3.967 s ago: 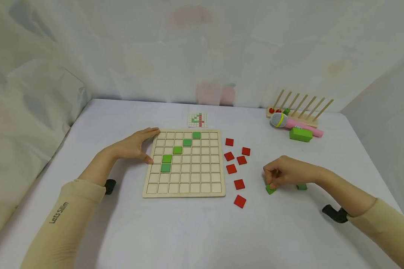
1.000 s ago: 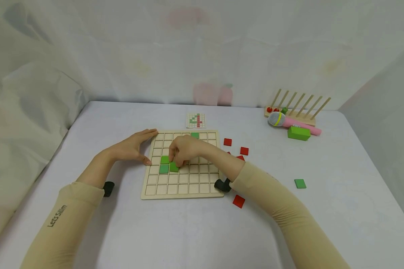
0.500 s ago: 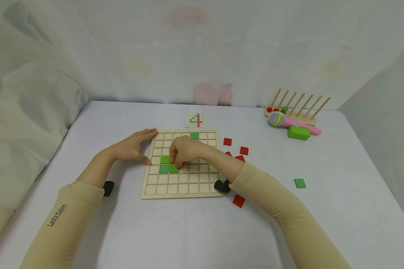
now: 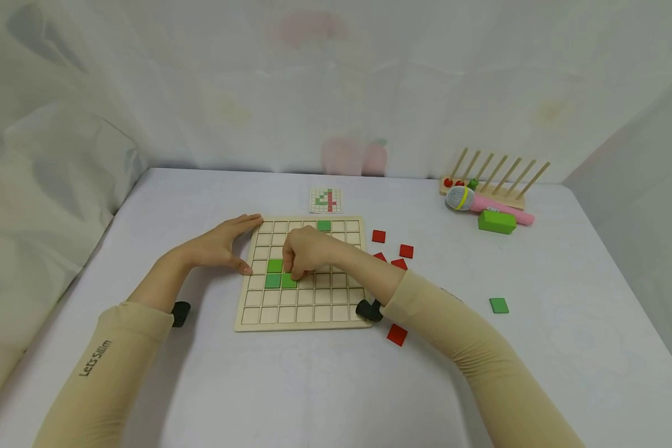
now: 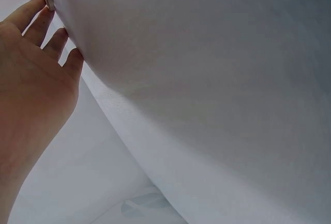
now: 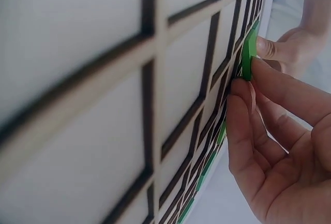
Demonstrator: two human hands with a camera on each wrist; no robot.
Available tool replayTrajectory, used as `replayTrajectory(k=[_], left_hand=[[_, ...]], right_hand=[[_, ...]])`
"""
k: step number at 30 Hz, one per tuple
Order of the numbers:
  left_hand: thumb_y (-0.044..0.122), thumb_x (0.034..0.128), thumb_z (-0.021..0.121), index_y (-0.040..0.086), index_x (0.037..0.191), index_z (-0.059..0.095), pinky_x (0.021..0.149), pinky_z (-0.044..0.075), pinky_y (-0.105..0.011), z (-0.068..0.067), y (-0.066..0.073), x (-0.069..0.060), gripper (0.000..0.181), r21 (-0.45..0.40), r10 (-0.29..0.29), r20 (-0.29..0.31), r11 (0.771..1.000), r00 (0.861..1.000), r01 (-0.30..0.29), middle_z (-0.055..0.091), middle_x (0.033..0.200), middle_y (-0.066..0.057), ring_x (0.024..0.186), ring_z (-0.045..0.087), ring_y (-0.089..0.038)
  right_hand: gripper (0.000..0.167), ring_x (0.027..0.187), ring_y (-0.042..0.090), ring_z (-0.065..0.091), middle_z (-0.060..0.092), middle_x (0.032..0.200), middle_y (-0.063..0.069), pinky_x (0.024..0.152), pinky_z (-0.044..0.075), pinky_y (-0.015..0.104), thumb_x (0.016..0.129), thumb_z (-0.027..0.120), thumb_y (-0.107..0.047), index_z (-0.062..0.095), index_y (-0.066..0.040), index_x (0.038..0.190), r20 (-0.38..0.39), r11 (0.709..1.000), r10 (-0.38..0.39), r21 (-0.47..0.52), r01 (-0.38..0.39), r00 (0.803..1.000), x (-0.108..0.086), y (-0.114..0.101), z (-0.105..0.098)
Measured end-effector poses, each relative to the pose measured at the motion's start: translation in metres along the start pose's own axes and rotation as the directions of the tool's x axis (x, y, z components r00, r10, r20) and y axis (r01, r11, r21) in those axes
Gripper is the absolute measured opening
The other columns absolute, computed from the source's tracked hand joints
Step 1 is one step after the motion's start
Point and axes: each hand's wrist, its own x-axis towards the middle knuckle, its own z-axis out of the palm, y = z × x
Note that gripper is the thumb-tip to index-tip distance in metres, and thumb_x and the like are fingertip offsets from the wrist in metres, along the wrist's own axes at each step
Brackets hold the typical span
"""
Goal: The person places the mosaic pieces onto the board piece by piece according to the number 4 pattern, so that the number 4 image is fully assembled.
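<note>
A wooden grid board (image 4: 305, 327) lies flat on the white table. My left hand (image 4: 218, 244) rests at its left edge, fingers spread, fingertips touching the rim, as the left wrist view also shows. Over the board, my right hand (image 4: 309, 249) pinches a light green square tile (image 6: 249, 56) between thumb and fingers, and that tile sits slightly tilted at its cell. Left of it lies a darker green tile (image 4: 272, 281), with a light green tile (image 4: 275, 266) above that one. Another green tile (image 4: 324, 225) is in the top row. My right hand hides the cells between.
Several red tiles (image 4: 397, 335) lie right of the board, some covered by my right forearm. A loose green tile (image 4: 499, 305) is farther right. Behind the board lies a pattern card (image 4: 326, 200). A pink toy microphone (image 4: 493, 207), green block (image 4: 496, 221) and peg rack (image 4: 504, 194) stand back right.
My right hand has carried the light green tile from the table on the right to the board, where it has lowered slightly into the cell. The left hand has stayed at the board's edge.
</note>
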Motion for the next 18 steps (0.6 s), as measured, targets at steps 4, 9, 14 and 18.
replayTrajectory(k=[4,9,14,18], left_hand=[[0.031,0.0661,0.09,0.009,0.158,0.02,0.122,0.005,-0.067,0.0,0.0,0.0,0.118,-0.005,0.001,-0.001,1.0,1.0,-0.001,0.011,0.168,-0.014,0.156,0.0,-0.042],[0.03,0.0657,0.09,0.008,0.158,0.02,0.122,0.005,-0.067,0.001,0.001,-0.001,0.118,-0.011,0.0,-0.003,1.0,1.0,0.0,0.011,0.168,-0.014,0.155,0.0,-0.042],[0.029,0.066,0.09,0.008,0.158,0.02,0.122,0.005,-0.067,0.001,0.0,-0.001,0.118,-0.009,0.0,-0.003,1.0,1.0,0.0,0.011,0.168,-0.015,0.156,0.0,-0.042],[0.03,0.0658,0.09,0.007,0.158,0.02,0.123,0.005,-0.066,0.001,-0.001,0.0,0.118,0.005,0.007,-0.005,1.0,1.0,-0.007,0.012,0.168,-0.015,0.155,0.001,-0.042]], right_hand=[[0.007,0.066,0.007,0.057,0.067,0.072,-0.006,0.061,0.047,0.018,0.078,0.08,-0.009,0.076,-0.011,0.083,0.005,1.0,-0.011,0.013,0.01,1.0,0.0,0.002,-0.001],[0.01,0.064,0.01,0.06,0.071,0.076,-0.002,0.059,0.048,0.02,0.08,0.076,-0.008,0.074,-0.011,0.088,-0.028,0.997,-0.021,0.07,0.023,0.999,-0.003,0.011,-0.008],[0.012,0.064,0.014,0.062,0.068,0.072,-0.001,0.059,0.048,0.021,0.082,0.073,-0.009,0.073,-0.01,0.094,-0.067,0.994,-0.013,0.109,0.02,0.998,-0.017,0.028,-0.02],[0.009,0.065,0.013,0.06,0.062,0.071,-0.003,0.061,0.048,0.021,0.085,0.072,-0.013,0.072,-0.011,0.094,-0.079,0.995,-0.003,0.101,0.011,0.997,-0.033,0.046,-0.031]])
